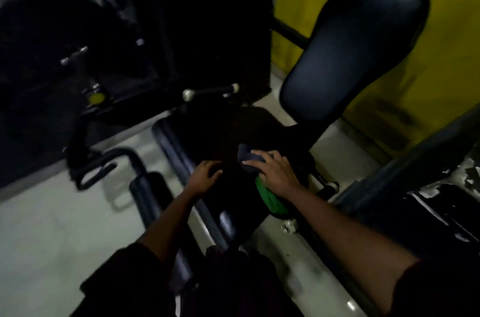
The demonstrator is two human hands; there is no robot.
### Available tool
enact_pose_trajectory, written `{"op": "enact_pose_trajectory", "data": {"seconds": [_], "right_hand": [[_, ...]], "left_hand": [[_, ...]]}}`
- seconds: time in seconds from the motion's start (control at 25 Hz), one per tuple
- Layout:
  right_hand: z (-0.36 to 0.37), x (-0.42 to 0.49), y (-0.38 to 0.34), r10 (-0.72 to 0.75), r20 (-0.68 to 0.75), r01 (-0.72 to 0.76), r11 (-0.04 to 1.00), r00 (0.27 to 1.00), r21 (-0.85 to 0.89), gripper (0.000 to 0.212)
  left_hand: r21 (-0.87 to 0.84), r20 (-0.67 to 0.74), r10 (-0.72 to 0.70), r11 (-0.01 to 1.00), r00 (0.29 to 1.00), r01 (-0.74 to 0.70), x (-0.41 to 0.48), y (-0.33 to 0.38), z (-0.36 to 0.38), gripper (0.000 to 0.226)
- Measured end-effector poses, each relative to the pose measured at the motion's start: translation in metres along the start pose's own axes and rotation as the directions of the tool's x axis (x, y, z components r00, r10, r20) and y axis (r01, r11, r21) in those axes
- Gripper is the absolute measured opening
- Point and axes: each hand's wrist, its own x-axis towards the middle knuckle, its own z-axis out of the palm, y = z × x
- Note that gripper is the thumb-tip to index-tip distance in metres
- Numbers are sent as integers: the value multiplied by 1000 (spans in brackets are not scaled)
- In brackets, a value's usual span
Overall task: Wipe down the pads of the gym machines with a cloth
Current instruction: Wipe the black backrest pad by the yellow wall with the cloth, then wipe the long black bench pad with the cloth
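We look down on a dim, blurred gym machine whose seat (207,132) lies low in the middle, almost black in the poor light. The right hand (275,171) lies on top of a bunched dark cloth (248,158) at the seat's right rear edge, its fingers spread and nearly straight, pressing the cloth onto the pad rather than closing round it. A green fold (271,198) shows from under that wrist, touching the dark cloth; we cannot tell whether it is part of the same cloth or a second one. The left hand (205,176) rests on the seat just beside the cloth, to its left, with loosely bent fingers whose tips touch the pad and hold nothing. Both forearms are bare, with dark sleeves at the bottom edge. Behind the seat the backrest (358,44) rises tilted to the right, glossy and black, well apart from both hands. A short bar (210,92) with pale ends sits just beyond the seat's far edge. A yellow wall (454,31) stands behind the backrest, and a pale floor (39,238) spreads to the left under the machine's dark frame (145,194).
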Motion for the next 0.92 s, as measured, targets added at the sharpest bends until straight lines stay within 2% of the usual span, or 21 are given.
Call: {"op": "enact_pose_trajectory", "data": {"seconds": [0.16, 0.32, 0.56, 0.72, 0.84, 0.92], "right_hand": [[8, -31, -51, -232, 45, 233, 972, 972, -16, 54], [23, -32, -112, -404, 77, 405, 914, 912, -4, 53], [58, 1, -253, -649, 161, 648, 759, 743, 66, 52], [89, 34, -378, -777, 171, 780, 622, 606, 64, 51], [111, 62, -473, -821, 196, 828, 557, 537, 66, 48], [119, 82, -527, -840, 209, 850, 523, 501, 62, 45]], "left_hand": [[-38, -81, -169, 985, 982, 167, -107, -30, -6, 40], [-154, -166, -369, 926, 915, 345, -195, -70, -20, 46], [-348, -291, -622, 777, 727, 525, -307, -155, -55, 42], [-446, -355, -723, 689, 593, 572, -377, -241, -98, 44], [-534, -395, -783, 621, 480, 574, -425, -303, -143, 44], [-579, -404, -804, 594, 436, 558, -448, -337, -174, 44]]}}
